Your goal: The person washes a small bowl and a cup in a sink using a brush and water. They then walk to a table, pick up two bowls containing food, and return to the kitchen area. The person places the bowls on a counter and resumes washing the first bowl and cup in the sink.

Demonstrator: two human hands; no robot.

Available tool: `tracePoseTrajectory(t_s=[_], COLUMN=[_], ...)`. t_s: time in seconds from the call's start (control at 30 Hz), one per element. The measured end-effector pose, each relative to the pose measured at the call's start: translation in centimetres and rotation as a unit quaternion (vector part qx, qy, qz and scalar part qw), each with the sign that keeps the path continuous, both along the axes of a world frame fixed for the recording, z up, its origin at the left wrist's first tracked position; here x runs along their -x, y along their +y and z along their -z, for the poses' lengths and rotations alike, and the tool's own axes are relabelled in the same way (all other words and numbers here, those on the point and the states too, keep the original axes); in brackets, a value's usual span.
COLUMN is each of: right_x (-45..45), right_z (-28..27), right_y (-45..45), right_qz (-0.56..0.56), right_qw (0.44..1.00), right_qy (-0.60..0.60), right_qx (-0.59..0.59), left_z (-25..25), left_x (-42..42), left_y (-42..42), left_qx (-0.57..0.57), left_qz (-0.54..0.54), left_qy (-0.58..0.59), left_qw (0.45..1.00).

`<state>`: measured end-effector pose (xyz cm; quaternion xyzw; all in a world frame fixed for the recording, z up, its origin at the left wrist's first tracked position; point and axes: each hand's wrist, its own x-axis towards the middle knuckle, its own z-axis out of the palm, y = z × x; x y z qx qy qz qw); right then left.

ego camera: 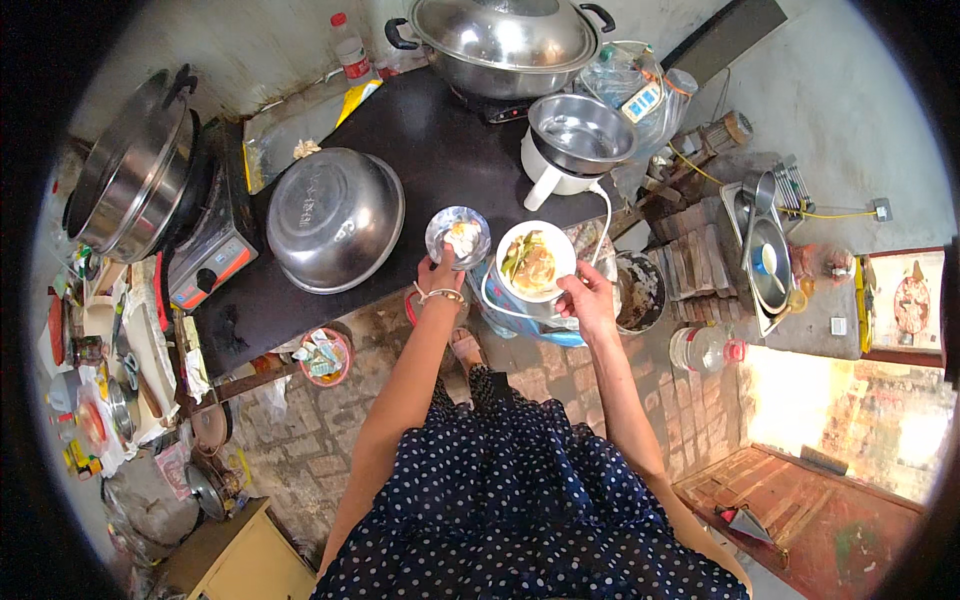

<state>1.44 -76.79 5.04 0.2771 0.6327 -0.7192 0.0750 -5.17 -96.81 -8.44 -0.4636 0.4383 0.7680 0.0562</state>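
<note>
My left hand [441, 276] grips the near rim of a small patterned bowl [435, 232], its thumb over the edge; white and yellowish food lies in the bowl. In my right hand [586, 296] is the right rim of a white bowl [569, 262] with greens and a brownish food inside. The two bowls are side by side near the front edge of the dark table [442, 142], not touching. Left of them a large steel basin [330, 217] lies upside down. Behind the white bowl stands a white electric pot [534, 159] with a steel bowl [583, 131] on top.
A lidded steel wok [510, 45] stands at the back, and a stove [217, 270] with stacked steamers [135, 187] at the left. Below the table edge are a pink bin [346, 360] and a bucket [658, 300]. A white cable [604, 217] hangs beside the white bowl.
</note>
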Motion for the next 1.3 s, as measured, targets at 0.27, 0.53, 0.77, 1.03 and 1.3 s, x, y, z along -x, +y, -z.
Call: tracePoseTrajectory(t_s=[0.27, 0.53, 0.77, 1.03, 1.3], right_x=[-1.8, -2.7, -3.0, -3.0, -2.1], right_z=[-0.8, -2.7, -3.0, -2.3, -2.5], right_y=[-2.5, -7.1, -10.0, -11.7, -13.0], right_qz=[-0.03, -0.078, -0.114, -0.132, -0.132], right_qw=[1.0, 0.996, 0.992, 0.99, 0.99], right_qy=[0.0, 0.008, 0.006, -0.004, -0.014], right_qx=[-0.007, -0.032, -0.054, -0.049, -0.046], left_z=[-7.7, -17.9, -16.2, -14.5, -13.7], left_x=[-7.7, -7.4, -8.1, -8.3, -7.8], left_y=[-3.0, -5.4, -7.5, -10.1, -11.3], left_qx=[0.071, 0.657, 0.694, 0.653, 0.561], left_qz=[0.174, 0.385, 0.385, 0.352, 0.318], left_qy=[0.214, 0.341, 0.299, 0.296, 0.326], left_qw=[0.959, 0.551, 0.53, 0.602, 0.691])
